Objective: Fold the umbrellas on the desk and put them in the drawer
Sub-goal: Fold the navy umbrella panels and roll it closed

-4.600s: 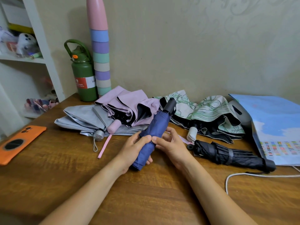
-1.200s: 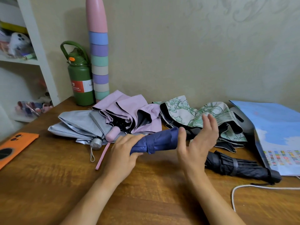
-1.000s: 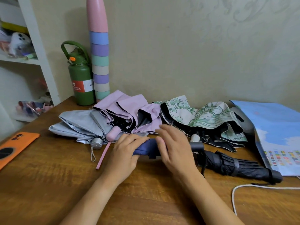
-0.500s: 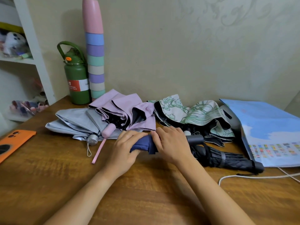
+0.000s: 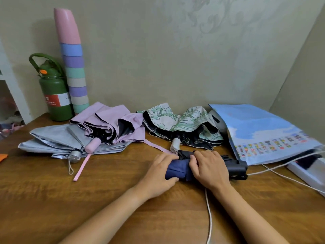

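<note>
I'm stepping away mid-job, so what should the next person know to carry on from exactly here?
Left hand and right hand: both grip the rolled navy umbrella lying on the desk.
Black umbrella: rolled, mostly hidden just behind the right hand.
Grey umbrella, pink umbrella and floral umbrella: collapsed but loose, unrolled.
Done: navy looks rolled; whether its strap is fastened is hidden.
Left: roll the three loose ones, put all five away. No drawer in view.

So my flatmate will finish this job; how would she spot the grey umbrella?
Start at the green bottle against the wall, far left of the desk. In front of it lies the grey umbrella, partly under the pink umbrella. It alone has plain silver-grey cloth and a round silver handle.
</note>
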Demonstrator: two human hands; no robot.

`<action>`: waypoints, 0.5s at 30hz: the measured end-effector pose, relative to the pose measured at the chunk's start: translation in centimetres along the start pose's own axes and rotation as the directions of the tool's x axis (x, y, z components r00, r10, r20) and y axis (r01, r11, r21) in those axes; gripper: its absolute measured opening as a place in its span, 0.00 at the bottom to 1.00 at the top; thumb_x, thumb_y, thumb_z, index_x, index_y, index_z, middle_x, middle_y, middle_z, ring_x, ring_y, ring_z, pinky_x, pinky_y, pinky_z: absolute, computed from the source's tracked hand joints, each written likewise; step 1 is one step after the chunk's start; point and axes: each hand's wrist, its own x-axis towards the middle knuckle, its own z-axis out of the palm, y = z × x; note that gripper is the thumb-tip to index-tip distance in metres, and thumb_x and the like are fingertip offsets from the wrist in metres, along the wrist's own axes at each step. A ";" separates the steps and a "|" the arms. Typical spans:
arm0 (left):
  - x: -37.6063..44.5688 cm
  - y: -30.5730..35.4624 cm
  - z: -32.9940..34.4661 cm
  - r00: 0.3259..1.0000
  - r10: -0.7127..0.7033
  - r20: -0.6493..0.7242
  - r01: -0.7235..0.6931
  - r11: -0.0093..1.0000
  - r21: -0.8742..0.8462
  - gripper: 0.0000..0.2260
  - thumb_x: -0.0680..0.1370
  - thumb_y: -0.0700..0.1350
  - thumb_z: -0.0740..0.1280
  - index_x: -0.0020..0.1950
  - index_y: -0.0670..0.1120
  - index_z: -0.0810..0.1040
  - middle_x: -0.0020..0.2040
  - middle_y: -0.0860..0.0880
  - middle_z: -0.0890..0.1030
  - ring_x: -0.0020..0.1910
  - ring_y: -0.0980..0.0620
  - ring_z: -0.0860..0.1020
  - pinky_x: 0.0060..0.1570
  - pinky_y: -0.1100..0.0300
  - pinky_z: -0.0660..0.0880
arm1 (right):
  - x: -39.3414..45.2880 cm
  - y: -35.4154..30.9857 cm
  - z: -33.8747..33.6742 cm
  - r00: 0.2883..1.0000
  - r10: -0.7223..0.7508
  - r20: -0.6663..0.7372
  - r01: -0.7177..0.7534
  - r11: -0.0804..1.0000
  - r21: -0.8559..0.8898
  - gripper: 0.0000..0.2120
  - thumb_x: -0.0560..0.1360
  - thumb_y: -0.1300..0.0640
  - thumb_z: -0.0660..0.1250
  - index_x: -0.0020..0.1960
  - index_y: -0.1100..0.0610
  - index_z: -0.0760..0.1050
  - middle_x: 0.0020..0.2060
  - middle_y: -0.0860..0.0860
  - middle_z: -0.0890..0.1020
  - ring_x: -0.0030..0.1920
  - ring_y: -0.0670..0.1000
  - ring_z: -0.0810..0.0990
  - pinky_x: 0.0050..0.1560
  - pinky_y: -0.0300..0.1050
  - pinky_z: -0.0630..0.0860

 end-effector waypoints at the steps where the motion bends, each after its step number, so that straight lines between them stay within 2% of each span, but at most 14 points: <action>1: 0.2 0.3 0.6 1.000 0.003 0.003 -0.003 1.000 0.013 0.28 0.75 0.49 0.74 0.74 0.53 0.70 0.68 0.56 0.69 0.69 0.59 0.65 0.72 0.64 0.59 | -0.4 0.8 0.0 1.000 0.025 -0.015 -0.025 1.000 -0.008 0.14 0.79 0.50 0.57 0.37 0.53 0.69 0.30 0.50 0.75 0.35 0.57 0.75 0.40 0.53 0.70; 4: 0.4 0.6 1.8 0.999 -0.030 -0.042 0.031 0.999 0.020 0.27 0.75 0.49 0.76 0.71 0.50 0.73 0.67 0.54 0.68 0.67 0.58 0.65 0.71 0.69 0.58 | -1.1 2.1 0.2 0.998 0.057 -0.028 -0.057 0.998 0.019 0.09 0.76 0.52 0.57 0.40 0.55 0.69 0.33 0.50 0.72 0.37 0.57 0.73 0.42 0.53 0.67; 7: 0.6 0.9 2.3 0.977 -0.132 -0.168 0.126 0.991 -0.044 0.25 0.69 0.47 0.81 0.60 0.46 0.74 0.58 0.54 0.69 0.54 0.61 0.68 0.57 0.77 0.64 | -0.8 2.4 0.1 0.997 0.056 -0.046 -0.053 0.997 0.051 0.06 0.72 0.55 0.58 0.44 0.57 0.69 0.40 0.52 0.70 0.41 0.56 0.69 0.43 0.52 0.66; 10: 0.9 1.3 2.5 0.960 -0.187 -0.209 0.179 0.982 -0.054 0.26 0.65 0.46 0.84 0.53 0.47 0.70 0.53 0.53 0.69 0.46 0.60 0.68 0.49 0.75 0.66 | 0.3 1.4 0.2 0.996 0.072 -0.053 -0.066 0.992 0.108 0.10 0.74 0.55 0.59 0.50 0.58 0.74 0.45 0.53 0.74 0.44 0.56 0.71 0.45 0.52 0.69; 12: 1.2 1.5 2.6 0.960 -0.196 -0.202 0.188 0.980 -0.060 0.27 0.64 0.46 0.84 0.52 0.47 0.70 0.53 0.52 0.69 0.46 0.62 0.70 0.48 0.74 0.67 | 0.9 0.7 0.8 0.997 0.073 0.026 -0.076 0.989 0.126 0.13 0.79 0.49 0.58 0.52 0.56 0.77 0.47 0.51 0.78 0.48 0.56 0.76 0.50 0.52 0.72; 15: 1.7 1.7 2.7 0.958 -0.204 -0.200 0.193 0.978 -0.072 0.27 0.63 0.44 0.84 0.51 0.48 0.69 0.52 0.52 0.70 0.46 0.64 0.70 0.46 0.73 0.68 | 1.8 -0.6 1.3 0.967 0.070 0.247 -0.095 0.992 0.089 0.24 0.81 0.39 0.48 0.57 0.49 0.79 0.52 0.47 0.83 0.53 0.54 0.81 0.55 0.51 0.74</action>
